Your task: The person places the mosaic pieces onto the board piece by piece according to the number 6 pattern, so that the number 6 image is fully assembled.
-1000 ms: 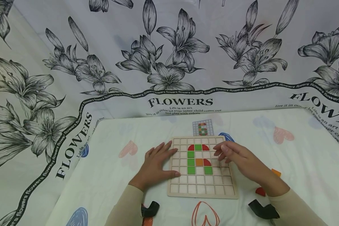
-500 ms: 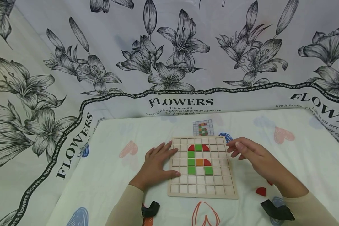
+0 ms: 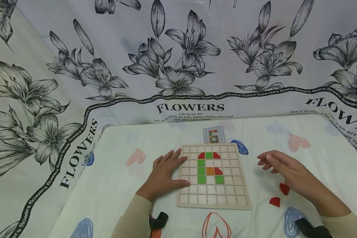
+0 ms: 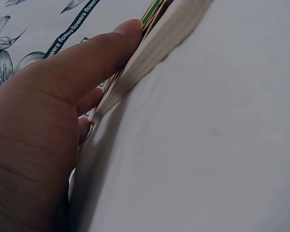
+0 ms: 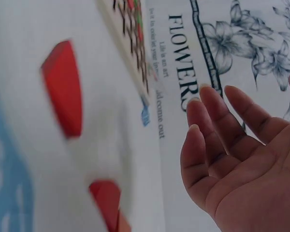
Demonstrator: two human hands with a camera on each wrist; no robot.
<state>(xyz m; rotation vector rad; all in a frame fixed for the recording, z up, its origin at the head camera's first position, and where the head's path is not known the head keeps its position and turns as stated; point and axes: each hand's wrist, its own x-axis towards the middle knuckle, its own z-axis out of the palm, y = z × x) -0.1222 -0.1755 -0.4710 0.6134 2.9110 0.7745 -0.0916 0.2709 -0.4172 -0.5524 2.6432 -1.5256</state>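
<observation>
A wooden grid board (image 3: 193, 199) lies on the table, with green squares (image 3: 201, 171), an orange square (image 3: 210, 171) and red quarter-round blocks (image 3: 216, 155) in some cells. My left hand (image 3: 165, 173) rests on its left edge, fingers spread. In the left wrist view, the thumb (image 4: 94, 60) lies along the board's rim (image 4: 150, 53). To the right of the board, my right hand (image 3: 285, 168) hovers with relaxed fingers; its bare palm (image 5: 261, 188) shows in the right wrist view. Beneath it lie two loose red quarter-round blocks (image 3: 275, 201) (image 5: 65, 89).
Behind the board lies a small card (image 3: 213, 134) printed with a coloured grid pattern. An orange block (image 5: 124, 223) shows partly behind a red one in the right wrist view. A flower-printed cloth (image 3: 178, 59) rises behind the table (image 3: 113, 198).
My right hand has drawn away from the board's right side, moving right and toward the loose blocks, and a second red block has come into sight. The left hand stays put.
</observation>
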